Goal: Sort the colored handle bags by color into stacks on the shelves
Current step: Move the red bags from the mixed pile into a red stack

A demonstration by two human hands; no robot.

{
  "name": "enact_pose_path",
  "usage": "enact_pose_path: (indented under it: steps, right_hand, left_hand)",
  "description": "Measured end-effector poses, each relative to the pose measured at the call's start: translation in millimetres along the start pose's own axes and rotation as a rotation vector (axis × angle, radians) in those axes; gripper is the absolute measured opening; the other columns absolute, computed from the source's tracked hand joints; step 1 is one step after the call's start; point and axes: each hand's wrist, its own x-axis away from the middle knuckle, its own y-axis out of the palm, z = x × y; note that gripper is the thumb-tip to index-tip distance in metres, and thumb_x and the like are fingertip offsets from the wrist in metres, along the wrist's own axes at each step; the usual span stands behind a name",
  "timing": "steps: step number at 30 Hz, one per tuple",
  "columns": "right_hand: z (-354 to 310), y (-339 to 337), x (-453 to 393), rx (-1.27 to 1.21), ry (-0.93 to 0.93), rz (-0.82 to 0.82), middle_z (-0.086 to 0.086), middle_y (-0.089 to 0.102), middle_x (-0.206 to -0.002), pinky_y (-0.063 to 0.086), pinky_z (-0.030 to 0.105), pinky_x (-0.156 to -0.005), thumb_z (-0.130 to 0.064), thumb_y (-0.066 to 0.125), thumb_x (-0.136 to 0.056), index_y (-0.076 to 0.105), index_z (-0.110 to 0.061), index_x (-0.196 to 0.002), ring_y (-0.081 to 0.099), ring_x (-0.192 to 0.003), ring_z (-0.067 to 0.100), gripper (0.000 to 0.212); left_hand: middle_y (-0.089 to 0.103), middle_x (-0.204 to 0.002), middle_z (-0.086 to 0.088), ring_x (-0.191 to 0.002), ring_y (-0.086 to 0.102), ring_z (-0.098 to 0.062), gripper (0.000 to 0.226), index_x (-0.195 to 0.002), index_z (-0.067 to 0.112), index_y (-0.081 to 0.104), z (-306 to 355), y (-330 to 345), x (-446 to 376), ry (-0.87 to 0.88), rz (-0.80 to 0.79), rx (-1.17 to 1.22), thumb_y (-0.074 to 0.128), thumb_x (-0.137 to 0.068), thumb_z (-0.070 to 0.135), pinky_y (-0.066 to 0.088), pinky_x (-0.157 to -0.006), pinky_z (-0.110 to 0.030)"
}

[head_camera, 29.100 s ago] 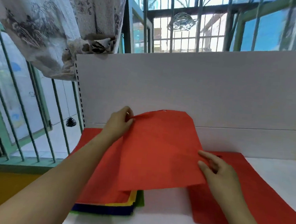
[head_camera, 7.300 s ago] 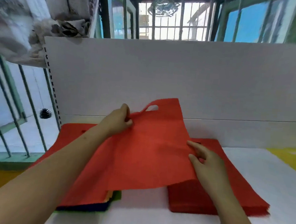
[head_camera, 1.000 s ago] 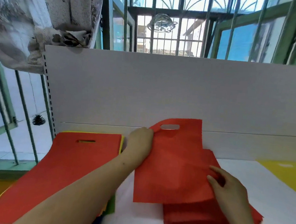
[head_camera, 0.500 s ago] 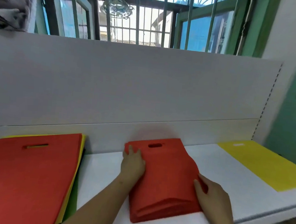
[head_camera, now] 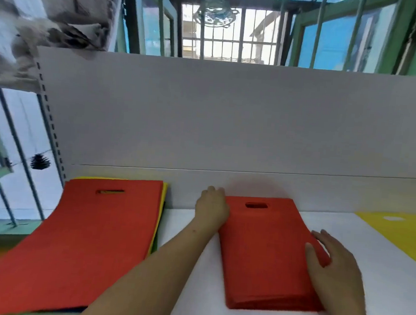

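Our left hand [head_camera: 212, 210] is extended forward on a bare forearm that runs diagonally up from the lower left, palm down, fingers relaxed and together. Our right hand [head_camera: 327, 261] lies nearer to us on the right side, palm down, fingers straight and slightly spread, thumb angled inward. Neither hand grips anything, and both wrists are roughly straight.

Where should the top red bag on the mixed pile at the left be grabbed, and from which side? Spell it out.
Pinch the top red bag at its far edge beside the handle cutout, coming from above with the left hand, which is nearer. It lies flat on the mixed pile, so only an edge can be lifted; peeling the handle end should separate it from the yellow layer beneath.
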Motion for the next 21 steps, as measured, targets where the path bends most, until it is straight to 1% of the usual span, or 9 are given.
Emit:
enact_pose_path:
  steps: [5, 7, 8, 10, 12, 15, 16, 18, 21]
  right_hand:
    - [-88, 52, 32, -0.215, -0.291, -0.213, -0.004, 0.055, -0.138, 0.028, 0.028, -0.110, -0.026, 0.067, -0.087, 0.060, -0.026, -0.128, 0.046, -0.131, 0.013, 0.041]
    - [-119, 76, 48, -0.221, -0.411, -0.366, -0.011, 0.046, -0.146, 0.026, 0.026, -0.112, -0.041, 0.064, -0.087, 0.050, -0.030, -0.138, 0.039, -0.135, 0.007, 0.054]
    - [-134, 87, 55, -0.206, -0.474, -0.434, -0.016, 0.038, -0.150, 0.024, 0.027, -0.114, -0.057, 0.059, -0.085, 0.042, -0.033, -0.143, 0.032, -0.138, 0.003, 0.065]
    - [-159, 107, 67, -0.191, -0.612, -0.515, -0.024, 0.019, -0.154, 0.019, 0.028, -0.117, -0.086, 0.036, -0.074, 0.026, -0.039, -0.149, 0.019, -0.141, -0.004, 0.089]
    - [-181, 121, 74, -0.171, -0.683, -0.567, -0.026, 0.007, -0.155, 0.014, 0.031, -0.120, -0.093, 0.022, -0.069, 0.014, -0.043, -0.151, 0.010, -0.142, -0.004, 0.096]
    - [-196, 143, 83, 0.031, -0.744, -0.723, -0.029, -0.008, -0.153, 0.004, 0.043, -0.121, -0.099, 0.005, -0.059, -0.004, -0.051, -0.149, -0.002, -0.145, 0.005, 0.102]
    - [-195, 151, 88, 0.108, -0.753, -0.793, -0.031, -0.008, -0.152, 0.003, 0.045, -0.121, -0.101, -0.003, -0.051, -0.003, -0.054, -0.148, -0.001, -0.147, 0.010, 0.108]
    - [-191, 165, 95, 0.141, -0.718, -0.898, -0.036, -0.006, -0.149, 0.004, 0.047, -0.120, -0.103, -0.009, -0.040, 0.007, -0.057, -0.145, 0.004, -0.149, 0.014, 0.116]
    - [-189, 169, 93, 0.144, -0.687, -0.908, -0.034, -0.003, -0.153, 0.003, 0.046, -0.120, -0.102, -0.010, -0.037, 0.011, -0.058, -0.144, 0.004, -0.149, 0.016, 0.118]
  left_hand:
    - [0.055, -0.119, -0.018, -0.114, 0.051, -0.037, 0.037, -0.122, 0.007, 0.056, -48, -77, -5, -0.002, 0.145, -0.002, 0.049, -0.087, 0.016, 0.046, -0.091, -0.043]
    - [0.054, -0.122, -0.018, -0.115, 0.049, -0.037, 0.041, -0.128, 0.008, 0.054, -83, -106, 0, -0.015, 0.184, -0.044, 0.050, -0.088, 0.016, 0.046, -0.093, -0.044]
    - [0.053, -0.125, -0.017, -0.117, 0.049, -0.036, 0.045, -0.133, 0.010, 0.052, -102, -120, 4, -0.030, 0.198, -0.076, 0.050, -0.088, 0.015, 0.046, -0.094, -0.044]
    - [0.048, -0.133, -0.015, -0.120, 0.046, -0.035, 0.056, -0.141, 0.014, 0.045, -144, -145, 12, -0.080, 0.200, -0.152, 0.051, -0.086, 0.011, 0.044, -0.095, -0.044]
    - [0.039, -0.145, -0.013, -0.130, 0.039, -0.035, 0.067, -0.149, 0.018, 0.034, -189, -161, 19, -0.151, 0.157, -0.191, 0.054, -0.086, 0.011, 0.043, -0.101, -0.047]
    - [0.011, -0.163, -0.003, -0.149, 0.011, -0.030, 0.078, -0.157, 0.024, 0.008, -256, -157, 45, -0.260, 0.010, -0.200, 0.053, -0.095, 0.034, 0.027, -0.114, -0.054]
    - [0.003, -0.165, 0.004, -0.151, 0.001, -0.026, 0.077, -0.157, 0.025, 0.002, -271, -149, 58, -0.296, -0.035, -0.201, 0.049, -0.097, 0.042, 0.023, -0.116, -0.056]
    - [-0.004, -0.164, 0.011, -0.151, -0.009, -0.019, 0.074, -0.157, 0.028, 0.000, -290, -134, 75, -0.331, -0.030, -0.168, 0.042, -0.099, 0.050, 0.017, -0.117, -0.057]
    - [-0.002, -0.164, 0.009, -0.151, -0.008, -0.018, 0.072, -0.157, 0.025, 0.004, -291, -126, 76, -0.320, 0.065, -0.186, 0.041, -0.100, 0.049, 0.014, -0.118, -0.053]
